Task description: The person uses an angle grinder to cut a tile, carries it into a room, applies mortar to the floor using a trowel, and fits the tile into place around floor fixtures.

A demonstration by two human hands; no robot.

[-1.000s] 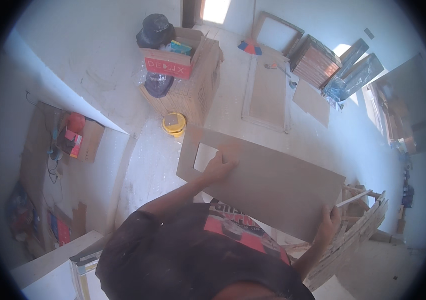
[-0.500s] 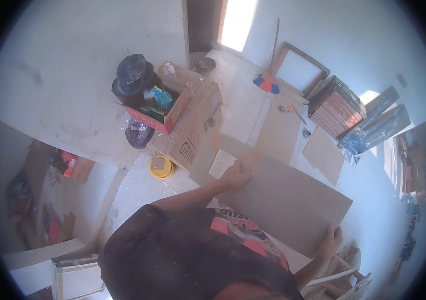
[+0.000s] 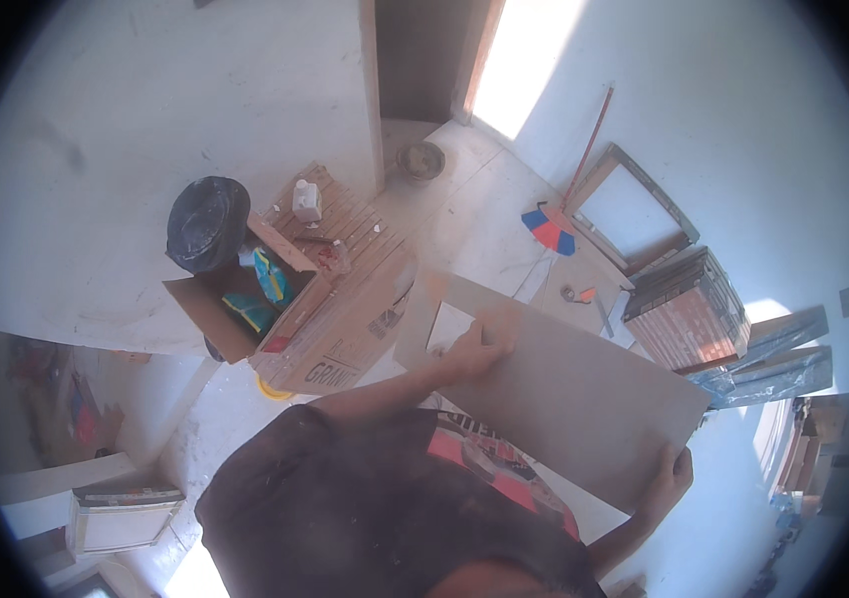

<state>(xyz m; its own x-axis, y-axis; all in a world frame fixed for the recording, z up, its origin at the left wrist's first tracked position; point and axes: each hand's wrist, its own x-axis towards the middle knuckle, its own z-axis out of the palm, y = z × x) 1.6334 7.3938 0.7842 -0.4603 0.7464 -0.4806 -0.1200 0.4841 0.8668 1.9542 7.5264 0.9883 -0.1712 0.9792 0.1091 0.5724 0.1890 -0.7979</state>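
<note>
A grey rectangular board (image 3: pixel 584 419) with a cut-out opening near its far left end is held in front of my body, above the floor. My left hand (image 3: pixel 476 349) grips it at the inner edge of that opening, fingers curled round the material. At the near right corner, my right hand (image 3: pixel 670 478) is closed on the board's edge. Just beyond the board's left end stands a big cardboard carton (image 3: pixel 355 334), with an open box (image 3: pixel 235 329) holding green and yellow packets and a dark bucket (image 3: pixel 207 221) beside it.
Ahead are a doorway (image 3: pixel 415 70) and a round container (image 3: pixel 420 160) on the floor. Along the right wall are a broom (image 3: pixel 549 227), a leaning frame (image 3: pixel 632 214), stacked tile boxes (image 3: pixel 684 309) and wrapped panels (image 3: pixel 783 374). A frame (image 3: pixel 126 523) stands low at left.
My view has swung toward the doorway, so the room's objects shift down in the picture. The wooden structure at lower right has mostly left view; both hands still hold the board.
</note>
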